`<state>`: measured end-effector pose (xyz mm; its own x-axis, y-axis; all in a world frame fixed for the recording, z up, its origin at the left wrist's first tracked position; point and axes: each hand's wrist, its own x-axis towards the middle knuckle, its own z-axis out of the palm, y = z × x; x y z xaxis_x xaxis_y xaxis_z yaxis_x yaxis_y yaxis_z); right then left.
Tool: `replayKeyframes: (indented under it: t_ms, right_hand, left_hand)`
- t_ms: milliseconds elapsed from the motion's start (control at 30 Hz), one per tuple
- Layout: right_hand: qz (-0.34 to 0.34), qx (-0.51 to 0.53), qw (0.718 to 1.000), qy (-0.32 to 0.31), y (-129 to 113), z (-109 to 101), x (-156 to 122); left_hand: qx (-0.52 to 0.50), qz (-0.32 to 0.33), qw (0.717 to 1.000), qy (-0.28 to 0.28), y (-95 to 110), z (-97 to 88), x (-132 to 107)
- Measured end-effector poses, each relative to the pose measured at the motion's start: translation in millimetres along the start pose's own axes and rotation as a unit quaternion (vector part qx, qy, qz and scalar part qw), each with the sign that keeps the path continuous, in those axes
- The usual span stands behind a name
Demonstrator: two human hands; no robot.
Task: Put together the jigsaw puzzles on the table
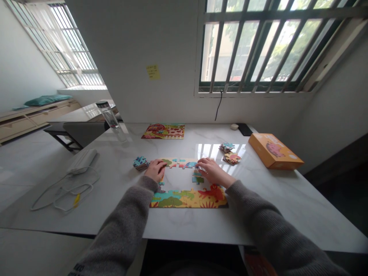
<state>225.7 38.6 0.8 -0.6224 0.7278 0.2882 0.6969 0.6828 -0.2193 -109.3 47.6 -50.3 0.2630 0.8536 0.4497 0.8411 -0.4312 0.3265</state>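
Note:
A partly joined jigsaw puzzle [169, 201] lies on the white table as a picture frame, with a wide bottom strip and a narrow top strip. My left hand [156, 170] has its fingers bent together over the upper left corner pieces. At the upper right, my right hand [212, 171] reaches in with curved fingertips on the top strip, covering part of the right side. Just below those fingertips, a small joined group of puzzle pieces [197, 177] sits inside the frame. A stack of puzzle pieces [140, 163] stands beside my left hand.
Two more piece stacks [231, 158] lie to the right, near an orange box [276, 150]. A finished puzzle [163, 131] rests at the back. On the left are a glass bottle [108, 114] and a white device with a cable [82, 161]. A black phone [244, 129] lies by the wall.

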Motion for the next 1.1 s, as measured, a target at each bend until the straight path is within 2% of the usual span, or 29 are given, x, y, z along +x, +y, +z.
replayKeyframes:
  t_ms: [133, 300, 467, 633, 867, 1100]
  right_hand:
    - [0.001, -0.004, 1.000, -0.007, -3.1, -1.5, 11.8]
    - [-0.021, -0.011, 0.999, -0.029, -11.7, 2.2, 33.2]
    - [-0.004, -0.035, 0.997, -0.066, -17.4, 10.1, 56.7]
    - [0.011, -0.054, 0.992, -0.117, -20.3, 8.7, 73.6]
    - [-0.013, -0.082, 0.989, -0.126, -22.8, 4.4, 81.9]
    - [-0.018, -0.088, 0.991, -0.102, -23.8, 2.1, 80.1]
  left_hand:
    - [0.014, 0.022, 1.000, 0.001, 2.6, -1.4, -0.1]
    - [-0.019, 0.076, 0.997, 0.008, 9.6, 3.0, -1.3]
    - [-0.029, 0.074, 0.996, -0.036, 11.8, 12.1, -4.3]
    - [-0.034, 0.056, 0.997, -0.038, 11.9, 15.0, -4.9]
    - [-0.035, 0.048, 0.997, -0.046, 17.1, 8.4, -4.7]
    - [-0.034, 0.056, 0.996, -0.068, 20.1, -0.3, -4.2]
